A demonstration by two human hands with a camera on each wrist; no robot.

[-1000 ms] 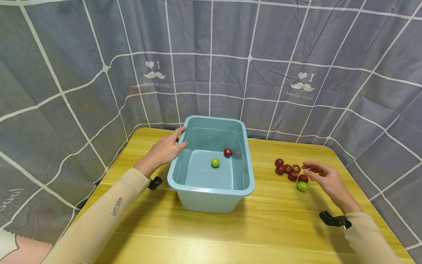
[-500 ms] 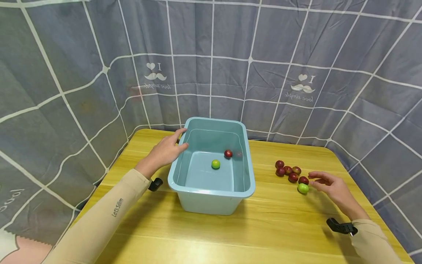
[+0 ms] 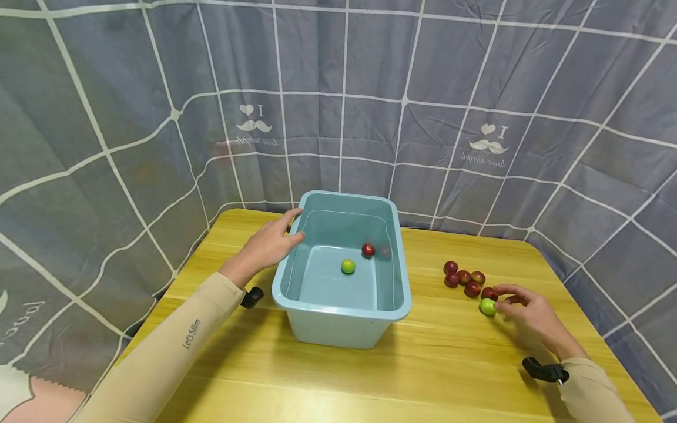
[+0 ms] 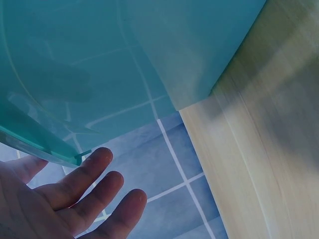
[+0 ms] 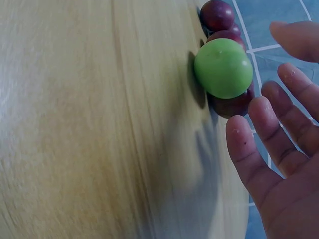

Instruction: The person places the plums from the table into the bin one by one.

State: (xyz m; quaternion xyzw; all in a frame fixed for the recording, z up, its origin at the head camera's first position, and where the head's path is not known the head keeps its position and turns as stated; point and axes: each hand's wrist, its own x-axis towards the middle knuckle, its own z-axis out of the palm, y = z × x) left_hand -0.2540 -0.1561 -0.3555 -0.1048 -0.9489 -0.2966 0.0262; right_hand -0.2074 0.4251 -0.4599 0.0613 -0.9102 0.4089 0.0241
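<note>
A light blue plastic tub (image 3: 338,326) stands on the table. My left hand (image 3: 264,244) is at its left rim, thumb and index fingertip right at the edge; in the left wrist view the other fingers extend loosely below the rim. Inside the tub lie one round green fruit (image 3: 348,266) and one dark red plum-like fruit (image 3: 368,250). To the right, my right hand (image 3: 531,314) reaches a second green fruit (image 3: 488,306), thumb and fingers spread around its near side. The right wrist view shows a gap between the fingers and this green fruit (image 5: 223,68).
Several dark red plum-like fruits (image 3: 472,288) lie clustered on the wooden table (image 3: 433,376), just beyond the green one. A grey curtain with white grid lines (image 3: 370,129) hangs behind the table and along both sides.
My right hand first drew back a little to the right, then came in close to the green fruit. The left hand keeps its place at the tub's rim.
</note>
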